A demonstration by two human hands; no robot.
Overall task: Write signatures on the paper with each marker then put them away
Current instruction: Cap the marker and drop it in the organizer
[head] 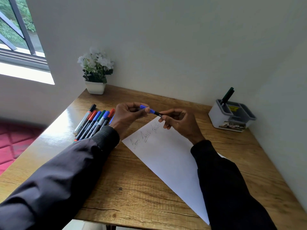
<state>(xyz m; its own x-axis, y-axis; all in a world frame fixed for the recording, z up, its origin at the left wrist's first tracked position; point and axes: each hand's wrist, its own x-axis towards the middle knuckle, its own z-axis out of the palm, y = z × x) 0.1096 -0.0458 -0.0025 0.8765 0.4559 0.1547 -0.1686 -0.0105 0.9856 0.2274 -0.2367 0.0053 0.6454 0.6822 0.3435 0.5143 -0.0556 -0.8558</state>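
Slim blue-capped marker point(152, 111), black barrel, held crosswise above the smooth white paper point(166, 156), cap pointing left. Left hand point(127, 113) pinches the cap, right hand point(179, 122) the barrel.

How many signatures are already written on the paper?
3 signatures in a row near the paper's top edge: one left, one middle, one beside the right hand, which may hide more.

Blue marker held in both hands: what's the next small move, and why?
Probably press the cap home: the left hand pinches it, the right hand holds the blue marker; the paper shows three signatures, and the organizer seems to hold two markers.
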